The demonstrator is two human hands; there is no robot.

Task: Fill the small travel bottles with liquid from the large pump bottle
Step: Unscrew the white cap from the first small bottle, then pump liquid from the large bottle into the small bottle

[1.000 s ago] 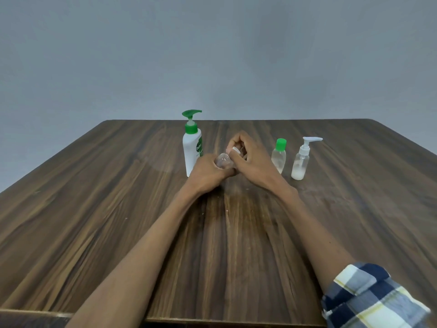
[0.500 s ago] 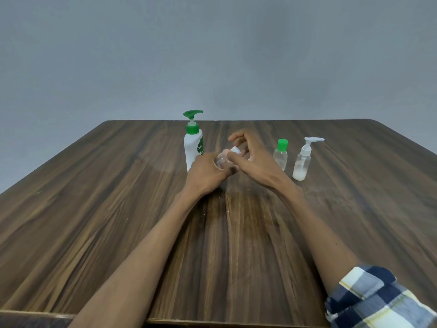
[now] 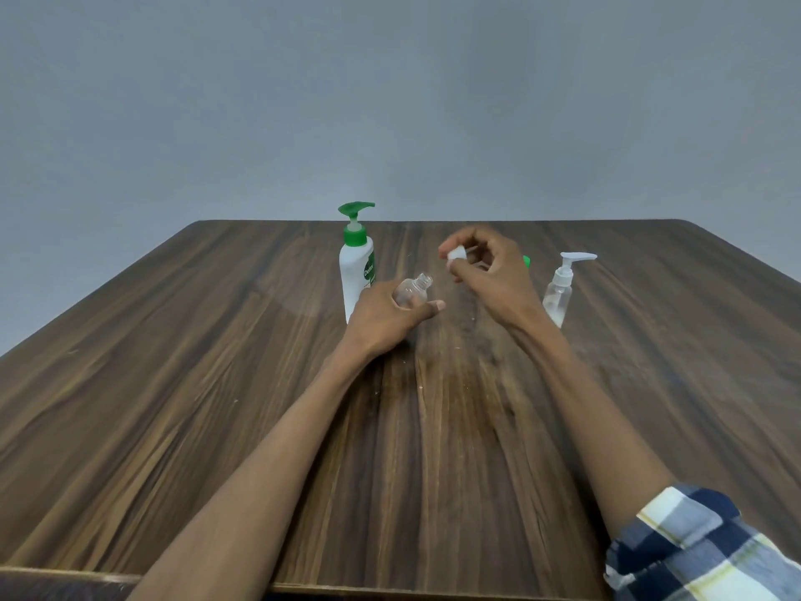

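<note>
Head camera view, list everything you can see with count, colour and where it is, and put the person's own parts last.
table: one, dark wood grain, fills the lower view.
large pump bottle: one, white with green pump, upright at centre back, just behind the left hand.
small clear bottle: one, transparent, uncapped, tilted in the left hand.
white cap: one, white, pinched in the right hand's fingertips.
green-capped bottle: one, only a green sliver shows behind the right hand.
small pump bottle: one, clear with white pump, upright at right.
wall: grey, behind.
sleeve: one, blue and white check, lower right.
left hand: holds the bottle.
right hand: raised, holds the cap.
</note>
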